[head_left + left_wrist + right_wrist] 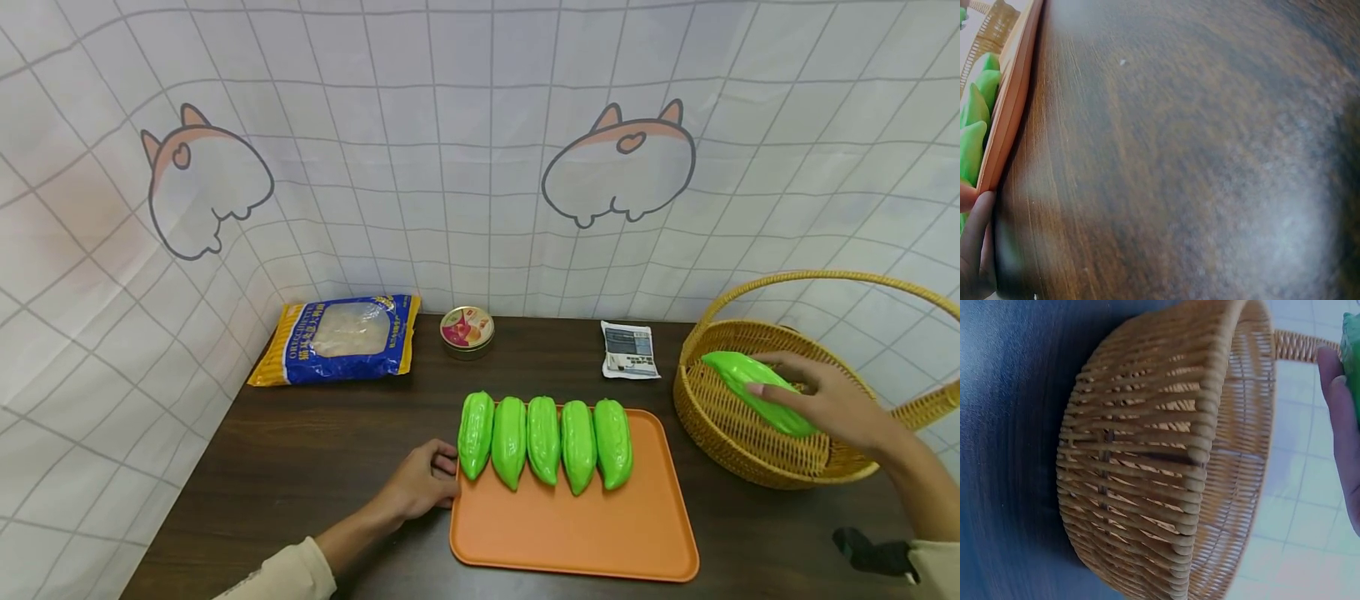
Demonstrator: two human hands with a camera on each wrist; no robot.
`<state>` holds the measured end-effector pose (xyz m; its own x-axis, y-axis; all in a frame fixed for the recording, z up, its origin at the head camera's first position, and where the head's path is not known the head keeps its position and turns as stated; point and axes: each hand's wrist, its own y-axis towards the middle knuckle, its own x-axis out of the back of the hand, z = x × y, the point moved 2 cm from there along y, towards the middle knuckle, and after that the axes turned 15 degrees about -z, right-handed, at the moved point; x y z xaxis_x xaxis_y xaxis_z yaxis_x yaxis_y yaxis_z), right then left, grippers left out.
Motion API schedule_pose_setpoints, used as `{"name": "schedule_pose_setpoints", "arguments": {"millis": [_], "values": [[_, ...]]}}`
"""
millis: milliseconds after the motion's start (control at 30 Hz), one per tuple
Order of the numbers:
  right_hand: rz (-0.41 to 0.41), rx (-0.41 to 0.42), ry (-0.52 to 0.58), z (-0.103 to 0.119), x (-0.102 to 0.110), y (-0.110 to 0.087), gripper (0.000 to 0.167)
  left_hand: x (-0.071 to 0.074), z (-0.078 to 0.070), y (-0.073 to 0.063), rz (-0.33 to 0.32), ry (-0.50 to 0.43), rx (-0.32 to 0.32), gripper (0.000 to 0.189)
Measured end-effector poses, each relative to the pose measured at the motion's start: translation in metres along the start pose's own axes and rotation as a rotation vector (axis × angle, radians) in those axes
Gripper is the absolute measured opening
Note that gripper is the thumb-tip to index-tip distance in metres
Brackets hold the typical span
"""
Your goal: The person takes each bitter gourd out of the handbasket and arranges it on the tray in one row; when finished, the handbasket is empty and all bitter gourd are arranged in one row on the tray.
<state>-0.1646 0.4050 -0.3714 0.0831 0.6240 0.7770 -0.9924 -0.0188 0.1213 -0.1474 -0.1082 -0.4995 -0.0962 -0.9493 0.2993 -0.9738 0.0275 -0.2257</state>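
My right hand holds a glossy green bitter melon above the wicker basket, thumb on the near side. In the right wrist view the thumb and part of the melon show at the right edge, beyond the basket's rim. At the tray's left side, my left hand pinches the rim of an orange tray; its fingers lie along the outer wall in the left wrist view. Several more bitter melons lie side by side across the tray's far half.
A blue and yellow pasta bag, a round tin and a small white packet lie along the back, by the wall cloth. The basket's tall handle arches over it. A black object is near the right sleeve.
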Motion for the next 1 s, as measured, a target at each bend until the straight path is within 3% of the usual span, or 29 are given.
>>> {"name": "schedule_pose_setpoints", "arguments": {"millis": [400,600,1000], "values": [[0.096,0.093,0.128,0.018,-0.019,-0.012,0.049,0.001,0.002,0.002,0.006,0.017,-0.016,0.054],[0.070,0.101,0.146,0.024,-0.024,-0.014,0.038,0.001,0.001,0.001,0.009,0.030,-0.017,0.053],[0.013,0.177,0.254,0.031,-0.036,-0.017,0.035,-0.001,0.001,0.001,0.004,0.025,-0.015,0.053]]}}
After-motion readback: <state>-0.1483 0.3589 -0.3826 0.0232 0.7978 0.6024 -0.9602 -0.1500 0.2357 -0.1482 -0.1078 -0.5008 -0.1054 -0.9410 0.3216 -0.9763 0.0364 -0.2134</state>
